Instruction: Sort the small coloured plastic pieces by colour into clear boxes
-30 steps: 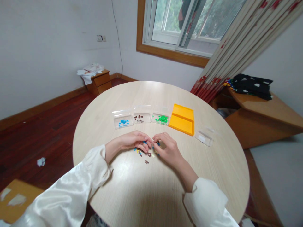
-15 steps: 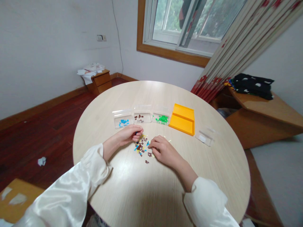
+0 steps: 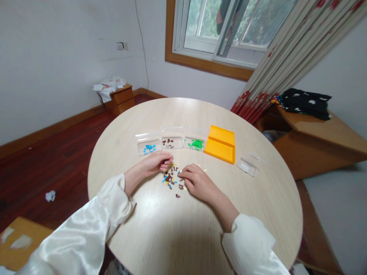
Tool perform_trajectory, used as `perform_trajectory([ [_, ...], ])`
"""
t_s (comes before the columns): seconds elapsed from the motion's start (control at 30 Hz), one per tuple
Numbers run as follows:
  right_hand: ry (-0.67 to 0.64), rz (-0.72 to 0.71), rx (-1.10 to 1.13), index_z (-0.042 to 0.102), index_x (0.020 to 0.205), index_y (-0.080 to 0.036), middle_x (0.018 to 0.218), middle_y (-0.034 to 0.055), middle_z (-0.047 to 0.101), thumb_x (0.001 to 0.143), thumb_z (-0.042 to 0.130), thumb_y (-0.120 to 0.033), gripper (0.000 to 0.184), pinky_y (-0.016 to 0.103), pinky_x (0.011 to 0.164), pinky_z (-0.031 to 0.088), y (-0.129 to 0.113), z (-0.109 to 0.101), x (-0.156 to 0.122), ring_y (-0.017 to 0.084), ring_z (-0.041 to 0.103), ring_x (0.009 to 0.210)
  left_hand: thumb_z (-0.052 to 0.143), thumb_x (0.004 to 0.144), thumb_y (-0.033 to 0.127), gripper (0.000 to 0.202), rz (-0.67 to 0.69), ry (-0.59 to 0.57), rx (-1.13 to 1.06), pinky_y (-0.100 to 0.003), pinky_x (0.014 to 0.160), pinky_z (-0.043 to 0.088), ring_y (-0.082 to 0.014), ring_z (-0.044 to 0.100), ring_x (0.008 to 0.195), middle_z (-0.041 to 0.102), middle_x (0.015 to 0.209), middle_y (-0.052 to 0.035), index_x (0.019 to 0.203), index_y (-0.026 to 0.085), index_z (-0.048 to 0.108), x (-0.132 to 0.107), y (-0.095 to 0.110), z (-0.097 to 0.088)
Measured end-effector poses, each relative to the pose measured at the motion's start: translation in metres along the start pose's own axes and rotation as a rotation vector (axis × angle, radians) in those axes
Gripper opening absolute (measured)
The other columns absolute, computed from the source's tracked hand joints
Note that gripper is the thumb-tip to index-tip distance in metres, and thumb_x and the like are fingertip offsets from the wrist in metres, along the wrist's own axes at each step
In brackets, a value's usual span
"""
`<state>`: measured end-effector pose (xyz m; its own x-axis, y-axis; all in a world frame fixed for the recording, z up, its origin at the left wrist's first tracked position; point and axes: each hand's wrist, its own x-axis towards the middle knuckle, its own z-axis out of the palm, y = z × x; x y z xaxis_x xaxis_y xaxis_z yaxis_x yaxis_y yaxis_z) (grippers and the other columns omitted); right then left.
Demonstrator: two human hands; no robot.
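On the round table lies a loose pile of tiny building bricks, brown, blue and yellow. My left hand is curled just above the pile's far left side; a bit of dark blue shows between its fingers, too small to name. My right hand rests at the pile's right edge, thumb and fingers closed over a small blue brick, which they mostly cover. Beyond the hands stand clear boxes, one with blue bricks, one with brown bricks, one with green bricks.
An open yellow case lies right of the clear boxes. Farther right is another small clear box with a white piece inside. The round table has a curved edge; a wooden cabinet stands beyond its right side.
My right hand's fingertips have shifted slightly left and closed over the blue brick, which showed more before. The left hand keeps its place.
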<state>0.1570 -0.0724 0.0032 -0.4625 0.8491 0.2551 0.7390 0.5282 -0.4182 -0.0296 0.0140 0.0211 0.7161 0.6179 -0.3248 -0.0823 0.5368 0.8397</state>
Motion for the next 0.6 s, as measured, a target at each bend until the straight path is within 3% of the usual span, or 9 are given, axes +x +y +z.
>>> perform_trajectory([
  [0.6, 0.027, 0.052, -0.038, 0.067, 0.099, -0.016, 0.088, 0.0081, 0.059, 0.081, 0.046, -0.002, 0.031, 0.035, 0.079, 0.045, -0.0009, 0.0004, 0.0014, 0.02, 0.049, 0.087, 0.045, 0.081, 0.016, 0.028, 0.008, 0.006, -0.005, -0.015, 0.038, 0.02, -0.0034, 0.028, 0.04, 0.032, 0.046, 0.0048, 0.054, 0.014, 0.042, -0.0003, 0.0005, 0.0003],
])
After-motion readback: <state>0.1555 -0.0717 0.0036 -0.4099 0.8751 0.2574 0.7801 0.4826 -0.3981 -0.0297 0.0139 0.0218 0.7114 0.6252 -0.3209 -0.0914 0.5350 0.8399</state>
